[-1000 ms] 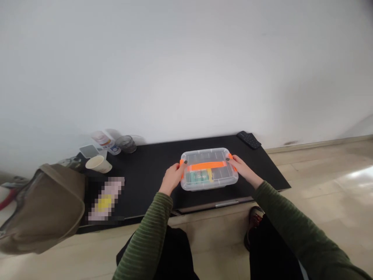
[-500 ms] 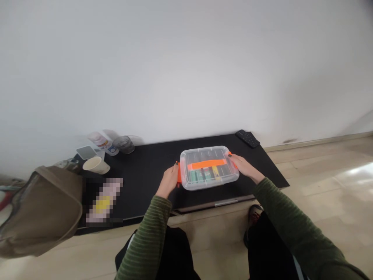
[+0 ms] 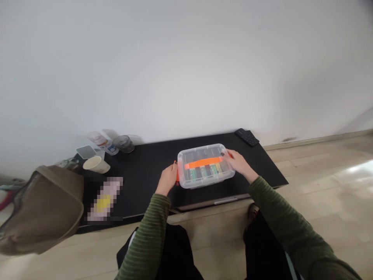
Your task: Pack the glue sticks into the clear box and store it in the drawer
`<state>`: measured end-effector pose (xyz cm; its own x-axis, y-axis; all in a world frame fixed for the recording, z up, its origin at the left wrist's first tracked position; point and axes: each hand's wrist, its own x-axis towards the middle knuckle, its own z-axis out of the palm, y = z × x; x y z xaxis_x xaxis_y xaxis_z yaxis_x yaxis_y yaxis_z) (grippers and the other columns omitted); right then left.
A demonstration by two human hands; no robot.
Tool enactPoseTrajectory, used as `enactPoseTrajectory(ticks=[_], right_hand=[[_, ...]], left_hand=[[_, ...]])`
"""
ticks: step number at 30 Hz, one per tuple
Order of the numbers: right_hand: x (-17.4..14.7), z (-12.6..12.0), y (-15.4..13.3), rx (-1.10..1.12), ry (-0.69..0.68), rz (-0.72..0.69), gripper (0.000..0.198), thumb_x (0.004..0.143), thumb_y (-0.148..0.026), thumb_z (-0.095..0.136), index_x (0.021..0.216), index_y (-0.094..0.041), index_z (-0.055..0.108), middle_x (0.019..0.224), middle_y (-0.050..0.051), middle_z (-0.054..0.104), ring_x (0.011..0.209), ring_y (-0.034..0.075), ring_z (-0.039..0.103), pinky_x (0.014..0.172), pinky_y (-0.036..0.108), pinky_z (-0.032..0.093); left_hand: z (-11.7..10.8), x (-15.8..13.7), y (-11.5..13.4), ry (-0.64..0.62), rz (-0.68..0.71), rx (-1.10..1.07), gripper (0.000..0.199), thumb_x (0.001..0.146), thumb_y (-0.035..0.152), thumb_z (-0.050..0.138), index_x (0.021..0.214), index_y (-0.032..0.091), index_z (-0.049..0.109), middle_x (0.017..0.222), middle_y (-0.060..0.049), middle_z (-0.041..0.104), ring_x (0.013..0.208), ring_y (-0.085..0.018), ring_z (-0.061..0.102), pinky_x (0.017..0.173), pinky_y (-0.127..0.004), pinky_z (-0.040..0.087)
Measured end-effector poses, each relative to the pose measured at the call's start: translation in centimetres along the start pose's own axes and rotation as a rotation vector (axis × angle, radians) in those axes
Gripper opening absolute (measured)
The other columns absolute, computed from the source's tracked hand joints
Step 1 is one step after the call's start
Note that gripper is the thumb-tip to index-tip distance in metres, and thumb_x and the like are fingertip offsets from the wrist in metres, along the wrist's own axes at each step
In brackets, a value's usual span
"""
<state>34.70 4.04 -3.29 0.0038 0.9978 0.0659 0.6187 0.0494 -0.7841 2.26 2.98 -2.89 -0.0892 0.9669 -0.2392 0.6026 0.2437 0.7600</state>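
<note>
A clear plastic storage box [image 3: 206, 179] with a clear lid and an orange handle [image 3: 203, 162] is in front of me, over the black table. Green and yellow items [image 3: 203, 172] show through its lid. My left hand [image 3: 168, 178] grips the left end, at the orange latch [image 3: 176, 174]. At the opposite end, my right hand [image 3: 238, 161] holds the right edge, its thumb on the lid's corner and its other fingers partly hidden. Part of the right orange latch [image 3: 230, 154] shows beside it. Whether the box rests on the table or hangs just above I cannot tell.
On the black table [image 3: 148, 175] stand a paper cup [image 3: 96, 165], a spray can [image 3: 102, 142] and a dark glass bowl [image 3: 123, 144]. A black keyboard [image 3: 247, 137] lies at the back right. A brown bag [image 3: 43, 210] covers the left end, near a blurred-out packet [image 3: 105, 200].
Both hands and the box have shifted slightly left. The box tilts a little differently, and the items inside sit spread further apart. My right hand reaches further over the lid.
</note>
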Motion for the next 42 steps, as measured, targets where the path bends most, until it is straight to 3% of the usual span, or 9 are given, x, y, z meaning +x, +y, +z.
enactPoseTrajectory(ticks=[7,14,17,21,24,27,31,37,42], right_hand=[[-0.6,0.0,-1.6,-0.180,0.042,-0.143,0.018,0.089,-0.028,0.049,0.085,-0.021,0.065,0.092,0.006,0.069,0.091,0.023,0.059,0.082,0.032,0.041],[-2.2,0.0,-2.8,-0.027,0.139,-0.186,0.029,0.092,-0.032,0.050,0.114,-0.022,0.066,0.114,0.008,0.069,0.107,0.026,0.060,0.096,0.039,0.045],[-2.8,-0.2,-3.0,0.260,0.250,-0.206,0.043,0.093,-0.040,0.053,0.133,-0.023,0.056,0.127,0.009,0.065,0.116,0.026,0.060,0.102,0.042,0.047],[-2.1,-2.4,-1.1,0.546,0.472,-0.206,0.055,0.087,-0.047,0.063,0.135,-0.024,0.050,0.120,0.010,0.065,0.107,0.025,0.065,0.090,0.043,0.057],[-0.8,-5.1,1.6,0.561,0.725,-0.223,0.061,0.086,-0.049,0.064,0.138,-0.027,0.042,0.120,0.009,0.061,0.101,0.022,0.066,0.085,0.043,0.058],[0.0,-6.8,4.3,0.468,0.824,-0.273,0.061,0.087,-0.050,0.064,0.138,-0.027,0.039,0.116,0.008,0.060,0.100,0.021,0.066,0.087,0.042,0.057],[-0.4,-6.6,6.3,0.254,0.719,-0.365,0.046,0.092,-0.042,0.059,0.131,-0.024,0.044,0.111,0.009,0.062,0.102,0.022,0.065,0.094,0.042,0.052],[-2.0,-6.1,6.8,-0.385,0.278,-0.513,0.025,0.090,-0.016,0.049,0.111,-0.021,0.063,0.112,0.013,0.068,0.111,0.028,0.060,0.098,0.045,0.044],[-2.4,-6.1,8.3,-0.627,0.023,-0.375,0.032,0.080,-0.003,0.048,0.099,-0.018,0.069,0.108,0.012,0.071,0.106,0.025,0.061,0.090,0.035,0.042]], left_hand=[[0.1,0.6,-0.6,-0.002,0.031,0.063,0.053,0.096,0.040,0.028,0.052,0.021,0.051,0.043,-0.005,0.055,0.050,-0.020,0.058,0.062,-0.030,0.043],[0.0,1.1,-0.7,-0.011,0.027,0.030,0.045,0.092,0.038,0.037,0.056,0.019,0.056,0.048,-0.005,0.059,0.051,-0.018,0.057,0.059,-0.028,0.042],[0.1,1.2,-0.6,-0.032,-0.003,0.016,0.044,0.091,0.038,0.036,0.057,0.019,0.057,0.046,-0.005,0.057,0.049,-0.018,0.057,0.056,-0.028,0.041],[0.1,1.1,-0.5,0.028,0.002,0.063,0.052,0.094,0.041,0.030,0.053,0.021,0.053,0.046,-0.007,0.057,0.052,-0.020,0.059,0.058,-0.029,0.042],[-0.1,0.8,-0.6,0.061,-0.018,0.049,0.053,0.095,0.044,0.028,0.053,0.022,0.053,0.046,-0.008,0.058,0.052,-0.022,0.060,0.058,-0.031,0.042],[-0.5,0.6,-0.8,0.089,-0.023,0.046,0.054,0.095,0.044,0.027,0.052,0.022,0.052,0.046,-0.008,0.058,0.050,-0.022,0.060,0.056,-0.031,0.042],[-1.1,0.6,-1.2,0.120,-0.054,0.048,0.052,0.094,0.043,0.026,0.054,0.023,0.052,0.045,-0.007,0.058,0.047,-0.022,0.058,0.055,-0.031,0.043],[-2.2,0.4,-1.7,0.126,-0.090,0.025,0.045,0.093,0.044,0.030,0.068,0.021,0.059,0.050,-0.005,0.059,0.047,-0.021,0.058,0.054,-0.031,0.044],[-2.5,0.5,-1.9,0.322,-0.067,0.179,0.034,0.088,0.045,0.046,0.103,0.019,0.063,0.083,-0.010,0.071,0.072,-0.026,0.067,0.065,-0.035,0.049]])
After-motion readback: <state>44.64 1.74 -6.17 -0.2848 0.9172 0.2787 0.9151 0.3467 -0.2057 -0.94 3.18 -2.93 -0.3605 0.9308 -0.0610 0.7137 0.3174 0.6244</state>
